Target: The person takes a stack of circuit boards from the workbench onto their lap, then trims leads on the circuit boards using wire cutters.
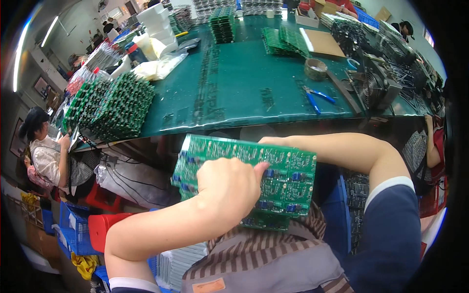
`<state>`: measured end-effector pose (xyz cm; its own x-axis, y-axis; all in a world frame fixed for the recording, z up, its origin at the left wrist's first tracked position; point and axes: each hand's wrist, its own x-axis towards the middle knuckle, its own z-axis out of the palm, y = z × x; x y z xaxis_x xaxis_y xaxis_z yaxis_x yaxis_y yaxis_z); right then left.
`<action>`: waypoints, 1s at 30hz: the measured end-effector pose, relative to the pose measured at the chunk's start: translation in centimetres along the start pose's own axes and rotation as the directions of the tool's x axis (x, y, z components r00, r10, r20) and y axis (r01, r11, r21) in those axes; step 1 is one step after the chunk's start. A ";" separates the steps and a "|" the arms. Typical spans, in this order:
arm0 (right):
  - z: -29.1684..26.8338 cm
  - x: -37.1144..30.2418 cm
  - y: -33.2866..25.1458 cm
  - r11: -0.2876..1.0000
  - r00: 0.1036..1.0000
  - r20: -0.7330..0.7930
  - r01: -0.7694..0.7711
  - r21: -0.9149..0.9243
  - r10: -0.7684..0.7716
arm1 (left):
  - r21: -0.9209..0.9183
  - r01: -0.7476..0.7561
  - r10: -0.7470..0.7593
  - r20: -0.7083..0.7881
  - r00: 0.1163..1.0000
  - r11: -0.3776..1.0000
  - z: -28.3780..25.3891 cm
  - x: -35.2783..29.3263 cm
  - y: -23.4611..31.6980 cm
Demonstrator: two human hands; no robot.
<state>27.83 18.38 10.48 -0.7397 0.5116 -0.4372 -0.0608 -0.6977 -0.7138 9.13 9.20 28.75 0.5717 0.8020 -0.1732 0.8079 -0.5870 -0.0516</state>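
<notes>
Green circuit boards (293,190), dotted with blue and silver parts, are held above my lap at the table's near edge. At least two overlap, with a lower one peeking out at the bottom. My left hand (229,185) lies across the face of the boards, fingers curled under and closed, its thumb pointing right; what the fingertips grip is hidden. My right hand (271,140) is at the far edge of the boards, holding them from behind, with most of its fingers hidden by them. A striped apron (264,259) covers my lap beneath.
On the green table (229,83) stand stacked circuit boards (119,105) at left, and more lie at the back. Blue-handled pliers (317,97), a tape roll (315,69) and a small fan (373,88) are at right. A blue crate (337,215) stands beside me; a person (49,151) sits at left.
</notes>
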 end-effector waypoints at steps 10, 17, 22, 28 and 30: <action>-5.4 3.2 0.8 0.908 0.920 0.112 -0.340 -0.246 0.375 | -0.313 -0.121 0.145 0.056 0.988 0.942 6.1 -1.1 1.5; -4.5 8.7 -1.7 0.793 0.880 0.211 -0.250 -0.555 0.426 | -0.237 -0.138 0.136 -0.025 0.990 0.962 11.0 -0.5 0.7; -6.0 10.2 -0.5 0.767 0.851 0.194 -0.312 -0.561 0.488 | -0.311 -0.267 0.219 -0.183 0.959 0.912 12.4 1.4 -1.3; -5.4 7.0 -2.5 0.521 0.974 0.013 -0.109 -0.847 0.226 | -0.446 -0.416 0.194 -0.462 0.865 0.792 12.3 4.8 -3.8; -5.5 4.8 -3.0 0.418 0.990 0.007 -0.054 -0.907 0.143 | -0.475 -0.446 0.214 -0.466 0.859 0.759 11.0 6.7 -3.6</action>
<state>28.16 25.72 7.47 -0.7453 0.4034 -0.5309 0.6224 0.1352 -0.7710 8.53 15.48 16.93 0.7301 0.6147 0.2983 0.4258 -0.7508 0.5050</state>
